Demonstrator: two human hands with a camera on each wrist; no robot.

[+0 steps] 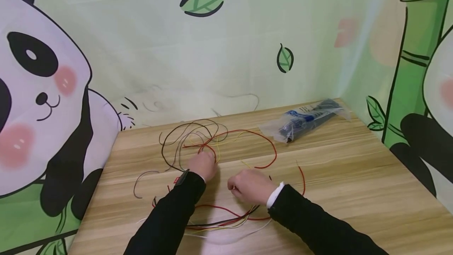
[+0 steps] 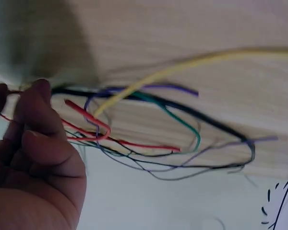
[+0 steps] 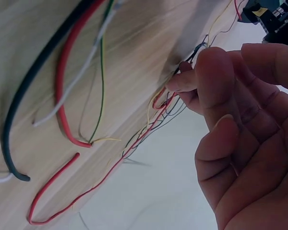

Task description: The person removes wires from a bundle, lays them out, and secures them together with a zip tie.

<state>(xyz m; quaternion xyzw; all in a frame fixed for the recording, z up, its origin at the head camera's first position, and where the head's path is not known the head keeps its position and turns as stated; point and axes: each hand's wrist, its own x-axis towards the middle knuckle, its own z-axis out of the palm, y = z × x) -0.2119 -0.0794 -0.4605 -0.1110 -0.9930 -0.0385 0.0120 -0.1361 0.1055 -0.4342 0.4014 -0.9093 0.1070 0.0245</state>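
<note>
A loose bundle of thin electrical wires (image 1: 205,144), in red, black, yellow, green and purple, spreads in loops over the far part of the wooden table. My left hand (image 1: 203,165) is at its near end and pinches the wires where they draw together; the fingertips are partly hidden. To the right, my right hand (image 1: 252,187) hovers with loosely curled fingers (image 3: 215,76) and nothing visible between them. Below both hands lies a second bundle of wires (image 1: 226,222), mostly red, black, yellow and white, partly covered by the forearms.
A clear plastic bag (image 1: 308,121) with dark contents lies at the table's back right corner. A short grey wire (image 1: 134,186) curves on the left of the table (image 1: 116,160). Behind stands a printed cloth wall (image 1: 226,50) with pandas and leaves.
</note>
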